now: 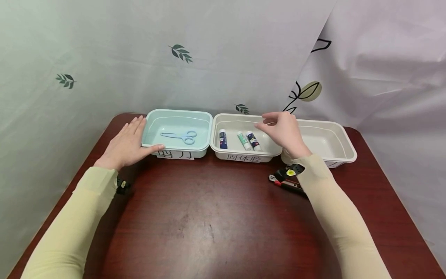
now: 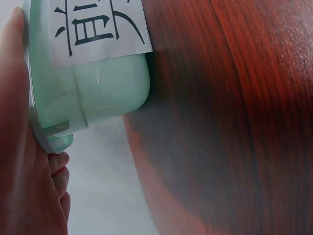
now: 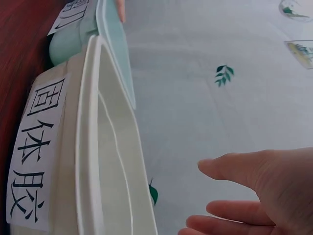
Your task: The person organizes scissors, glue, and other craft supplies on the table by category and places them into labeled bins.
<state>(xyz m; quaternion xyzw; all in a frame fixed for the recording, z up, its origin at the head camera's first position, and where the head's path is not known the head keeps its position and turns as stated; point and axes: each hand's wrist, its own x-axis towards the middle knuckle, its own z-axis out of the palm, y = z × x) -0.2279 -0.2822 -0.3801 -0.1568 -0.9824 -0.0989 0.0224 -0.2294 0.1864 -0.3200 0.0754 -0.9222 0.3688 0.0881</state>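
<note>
I find the left hand (image 1: 123, 143) against the blue bin (image 1: 188, 120), fingers straight along its side, thumb along the front rim; grip apart, clamped on nothing. A pair of scissors (image 1: 184, 136) lies inside. The right hand (image 1: 283, 130) hangs at the right end of the middle bin (image 1: 233, 122), thumb and fingertips apart with nothing between them. Three glue sticks (image 1: 244, 140) lie in that bin, untouched. A utility knife (image 1: 292, 185), partly hidden, lies on the desk (image 1: 209, 217) before the right bin (image 1: 320, 131).

In my judgement the step is steadying and straightening the bins. I advise light, even pressure with the left palm, lest the blue bin push its neighbour, and keeping the right sleeve (image 1: 334, 201) clear of the knife.
</note>
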